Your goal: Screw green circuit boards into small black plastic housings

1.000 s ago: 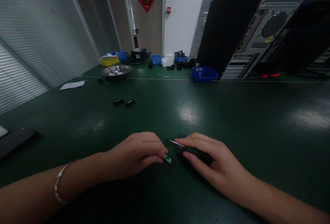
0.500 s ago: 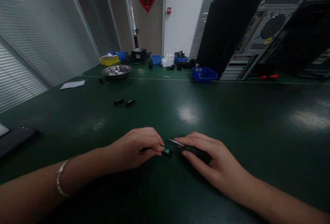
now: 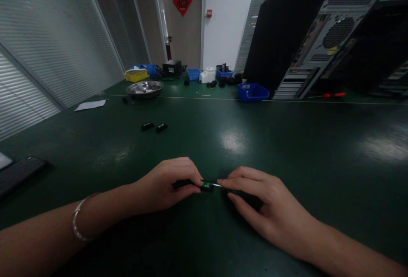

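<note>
My left hand [image 3: 178, 181] is closed in a pinch on a small black part with a green circuit board [image 3: 207, 187], keeping it low over the green tabletop. Fingers hide its left end. In my right hand [image 3: 263, 198] is a screwdriver [image 3: 217, 185] with a thin metal shaft and a dark handle, mostly covered by the fingers. The shaft points left and its tip lies over the board; whether it touches is too small to tell. Two similar black parts, one on the left [image 3: 147, 126] and one on the right [image 3: 161, 128], lie farther back on the table.
A steel dish [image 3: 145, 89] and a yellow bin [image 3: 135, 74] stand at the back left. A blue bin [image 3: 253, 92] sits beside a large computer case [image 3: 302, 56] at the back right. A keyboard [image 3: 22, 173] lies at the left edge, and a red-handled tool [image 3: 334, 95] far right.
The screwdriver has moved left and down, so its tip now lies over the green board. My right hand has shifted slightly downward; the left hand stays almost still.
</note>
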Tool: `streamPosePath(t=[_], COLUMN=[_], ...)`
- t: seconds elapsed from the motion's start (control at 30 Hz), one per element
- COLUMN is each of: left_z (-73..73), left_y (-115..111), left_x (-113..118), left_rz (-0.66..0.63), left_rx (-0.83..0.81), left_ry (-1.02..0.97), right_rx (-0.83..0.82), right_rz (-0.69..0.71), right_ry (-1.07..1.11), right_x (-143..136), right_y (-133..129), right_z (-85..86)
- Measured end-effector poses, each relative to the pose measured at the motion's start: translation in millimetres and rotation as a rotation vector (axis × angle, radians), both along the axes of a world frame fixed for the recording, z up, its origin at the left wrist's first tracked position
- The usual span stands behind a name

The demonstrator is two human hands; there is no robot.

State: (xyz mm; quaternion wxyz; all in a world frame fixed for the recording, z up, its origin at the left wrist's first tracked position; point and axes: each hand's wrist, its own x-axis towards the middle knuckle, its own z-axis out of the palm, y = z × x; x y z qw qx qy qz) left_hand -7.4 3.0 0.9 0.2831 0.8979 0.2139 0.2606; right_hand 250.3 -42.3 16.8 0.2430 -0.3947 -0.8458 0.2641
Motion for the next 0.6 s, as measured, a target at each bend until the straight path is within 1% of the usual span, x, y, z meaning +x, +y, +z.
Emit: streamPosePath(t=[0.23, 0.6], left_z=[2.1, 4.1], left_y=[0.3, -2.2], left_x=[-1.7, 1.6], left_rz=[0.037, 0.026], left_rx=[-0.064, -0.133], left_ry=[-0.083, -0.158], right_rx=[0.008, -0.024], right_rz=[-0.034, -0.005], right_ry=[-0.017, 0.025], right_x=[0.5, 0.6], right_y=[1.6, 1.0], right_z=[-0.4, -2.6])
